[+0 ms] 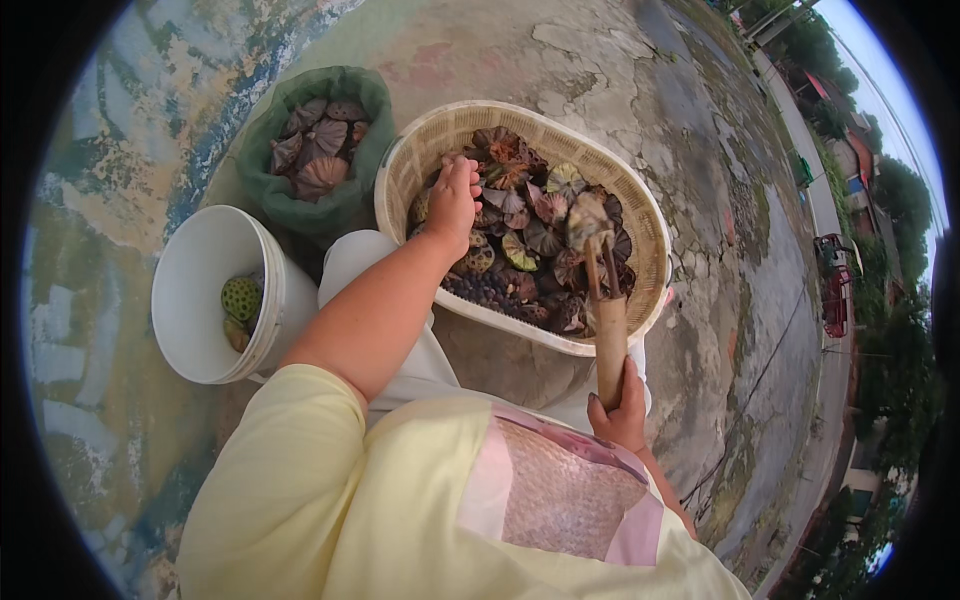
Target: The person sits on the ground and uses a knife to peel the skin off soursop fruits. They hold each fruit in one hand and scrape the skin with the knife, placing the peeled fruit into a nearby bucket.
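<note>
My right hand (626, 409) is closed around the thick wooden handle of a two-pronged tool (611, 330). At the tips of its prongs is a blurred, pale brown clump, perhaps a lotus seed pod (589, 217). Over the left side of an oval plastic basket (652, 300), my left hand (455, 204) has its fingers close together above the pods; whether it grips one is hidden. Dried lotus seed pods (544, 236), mostly brown with a few yellow-green, fill much of the basket. Loose dark seeds (487, 291) lie heaped at its near side.
A white bucket (202, 300) on the left contains a green lotus pod (241, 298) and a few others. Behind it stands a green mesh bag (262, 199) of dried pods (326, 139). Cracked concrete (720, 247) surrounds the basket. A red vehicle (836, 300) is far off at right.
</note>
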Action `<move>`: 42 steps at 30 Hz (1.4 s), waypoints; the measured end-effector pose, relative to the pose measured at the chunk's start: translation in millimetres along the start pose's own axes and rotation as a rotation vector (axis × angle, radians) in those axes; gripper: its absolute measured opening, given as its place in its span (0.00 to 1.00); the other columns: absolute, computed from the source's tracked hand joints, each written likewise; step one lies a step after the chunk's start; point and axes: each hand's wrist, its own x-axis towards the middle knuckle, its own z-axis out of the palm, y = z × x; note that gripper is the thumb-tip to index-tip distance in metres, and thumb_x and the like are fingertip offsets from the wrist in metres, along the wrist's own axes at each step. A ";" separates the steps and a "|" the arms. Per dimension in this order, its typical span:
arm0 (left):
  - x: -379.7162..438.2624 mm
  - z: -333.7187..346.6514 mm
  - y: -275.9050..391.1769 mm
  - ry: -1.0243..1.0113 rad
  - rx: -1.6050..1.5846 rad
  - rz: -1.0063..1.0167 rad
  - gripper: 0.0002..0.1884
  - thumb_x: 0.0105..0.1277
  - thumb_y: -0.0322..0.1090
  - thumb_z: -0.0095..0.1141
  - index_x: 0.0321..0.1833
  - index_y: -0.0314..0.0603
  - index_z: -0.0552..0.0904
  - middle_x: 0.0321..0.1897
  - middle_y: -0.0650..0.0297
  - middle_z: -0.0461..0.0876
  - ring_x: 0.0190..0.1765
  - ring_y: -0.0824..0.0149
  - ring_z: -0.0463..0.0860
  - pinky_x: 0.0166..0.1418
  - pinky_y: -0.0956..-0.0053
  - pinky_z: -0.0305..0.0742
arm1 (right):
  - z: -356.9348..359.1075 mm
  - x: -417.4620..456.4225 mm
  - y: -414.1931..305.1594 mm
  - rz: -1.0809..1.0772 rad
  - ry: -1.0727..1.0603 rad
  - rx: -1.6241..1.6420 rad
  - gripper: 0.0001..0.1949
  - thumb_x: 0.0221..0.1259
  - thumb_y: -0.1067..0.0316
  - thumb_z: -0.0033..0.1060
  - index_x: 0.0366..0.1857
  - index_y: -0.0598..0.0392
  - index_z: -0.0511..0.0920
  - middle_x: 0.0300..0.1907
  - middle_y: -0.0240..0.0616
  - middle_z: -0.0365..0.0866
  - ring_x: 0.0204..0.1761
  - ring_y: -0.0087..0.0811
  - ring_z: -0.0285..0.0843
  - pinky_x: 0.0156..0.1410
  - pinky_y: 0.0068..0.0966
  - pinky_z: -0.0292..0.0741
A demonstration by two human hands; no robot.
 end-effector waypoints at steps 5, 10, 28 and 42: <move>-8.8 3.5 0.2 -0.081 0.097 0.090 0.23 0.75 0.52 0.39 0.58 0.41 0.75 0.47 0.66 0.76 0.45 0.73 0.73 0.48 0.76 0.72 | 18.2 -7.9 9.8 0.261 -0.416 -0.211 0.42 0.45 0.63 0.65 0.70 0.48 0.57 0.40 0.58 0.76 0.40 0.56 0.79 0.48 0.44 0.77; -7.3 -1.2 -12.6 -0.077 0.142 0.256 0.22 0.75 0.50 0.42 0.55 0.37 0.77 0.46 0.60 0.78 0.49 0.64 0.76 0.55 0.69 0.70 | -14.5 9.9 -19.3 0.090 -0.194 -0.169 0.40 0.48 0.65 0.64 0.70 0.48 0.58 0.42 0.54 0.76 0.40 0.53 0.78 0.46 0.43 0.76; 4.3 -3.3 -16.4 -0.078 0.226 0.482 0.22 0.75 0.48 0.42 0.52 0.34 0.77 0.45 0.54 0.80 0.49 0.59 0.78 0.56 0.67 0.71 | -19.7 20.1 -31.1 0.030 0.072 0.104 0.40 0.46 0.78 0.65 0.69 0.56 0.59 0.50 0.52 0.73 0.49 0.47 0.76 0.53 0.34 0.74; 5.6 -2.1 -22.5 -0.124 0.326 0.555 0.20 0.75 0.46 0.44 0.50 0.34 0.77 0.41 0.54 0.78 0.46 0.59 0.77 0.53 0.67 0.71 | 20.0 13.3 15.1 0.268 -0.423 0.268 0.38 0.48 0.66 0.62 0.68 0.53 0.59 0.45 0.55 0.77 0.38 0.50 0.80 0.39 0.42 0.78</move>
